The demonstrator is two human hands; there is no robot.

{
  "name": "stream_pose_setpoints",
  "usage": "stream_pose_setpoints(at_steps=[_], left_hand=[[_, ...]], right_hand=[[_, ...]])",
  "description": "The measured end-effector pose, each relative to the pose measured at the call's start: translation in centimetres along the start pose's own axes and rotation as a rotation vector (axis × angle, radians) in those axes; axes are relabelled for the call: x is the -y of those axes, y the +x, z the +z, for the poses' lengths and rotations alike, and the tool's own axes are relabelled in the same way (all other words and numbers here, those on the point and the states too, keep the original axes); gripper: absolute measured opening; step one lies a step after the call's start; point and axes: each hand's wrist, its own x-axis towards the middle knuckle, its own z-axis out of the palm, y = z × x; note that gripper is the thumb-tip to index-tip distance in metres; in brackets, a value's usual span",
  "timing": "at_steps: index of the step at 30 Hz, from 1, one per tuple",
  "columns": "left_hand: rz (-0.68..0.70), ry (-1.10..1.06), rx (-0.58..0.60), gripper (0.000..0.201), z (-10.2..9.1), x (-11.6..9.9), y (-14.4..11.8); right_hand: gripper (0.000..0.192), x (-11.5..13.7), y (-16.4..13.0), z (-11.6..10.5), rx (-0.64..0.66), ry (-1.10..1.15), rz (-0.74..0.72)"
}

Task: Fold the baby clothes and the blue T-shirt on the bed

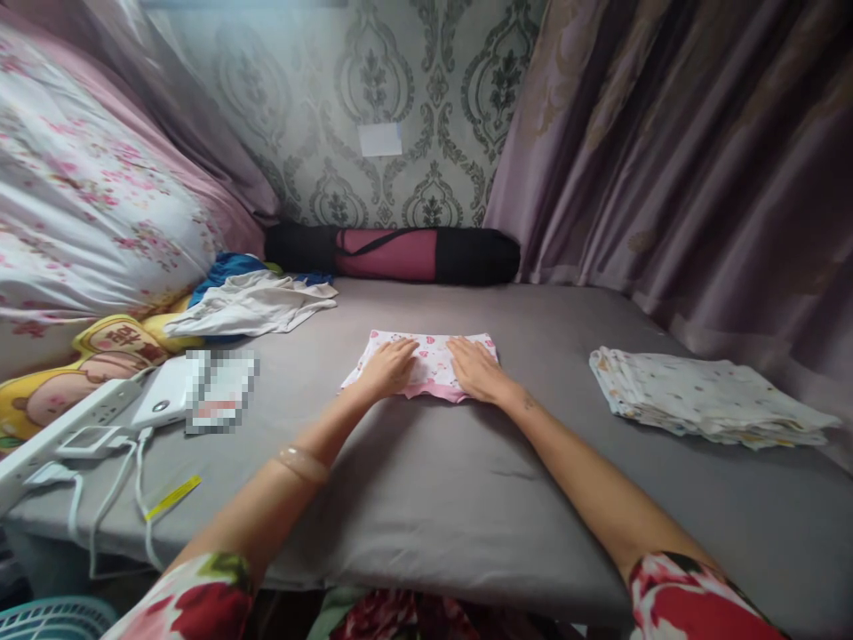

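Note:
In the middle of the grey-covered surface (433, 498) lies a small white garment (434, 357) with pink and red prints and a pink edge towards me. It looks flat and folded; its exact kind I cannot make out. My left hand (392, 366) rests flat on its left part, fingers stretched forward. On the right part lies my right hand (474, 368), also flat, with its fingers out. Between the two hands the printed cloth shows, while the palms cover its sides.
A stack of folded printed cloths (706, 396) sits on the right. On the left are crumpled white clothing (257, 302), a power strip (80, 427) with cables, a white box-shaped device (163, 391) and a yellow strip (173, 498). A black and maroon rolled bag (390, 255) lies along the wall.

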Motion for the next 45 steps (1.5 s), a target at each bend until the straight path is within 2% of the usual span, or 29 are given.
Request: stream_pose_setpoints(at_steps=[3, 6, 15, 20, 26, 31, 39, 45], left_hand=[[-0.006, 0.028, 0.061, 0.047, 1.5, -1.6, 2.6], [-0.026, 0.066, 0.086, 0.048, 2.6, -1.8, 4.1], [-0.075, 0.118, 0.082, 0.051, 5.0, -0.4, 4.8], [-0.079, 0.117, 0.120, 0.053, 4.7, -0.5, 4.9], [-0.059, 0.071, 0.194, 0.051, 3.4, 0.2, 4.8], [-0.116, 0.133, 0.156, 0.056, 2.2, 1.3, 4.0], [-0.197, 0.159, 0.125, 0.058, 3.3, 1.5, 3.3], [-0.214, 0.148, 0.150, 0.059, 3.1, 1.4, 3.3]], right_hand=[[0.058, 1.2, 2.2, 1.1, 0.107, -0.020, 0.039], [0.059, 1.4, 3.8, 1.8, 0.133, -0.022, 0.073], [0.057, 0.3, 5.0, 4.0, 0.120, -0.016, 0.122], [0.058, 0.5, 5.0, 3.9, 0.124, -0.016, 0.118], [0.060, 0.2, 5.0, 2.5, 0.214, 0.035, 0.107], [0.061, -0.9, 4.3, 1.6, 0.136, 0.026, 0.167], [0.059, -0.8, 3.5, 3.1, 0.080, 0.009, 0.250], [0.058, -0.8, 3.5, 3.1, 0.069, 0.003, 0.246]])
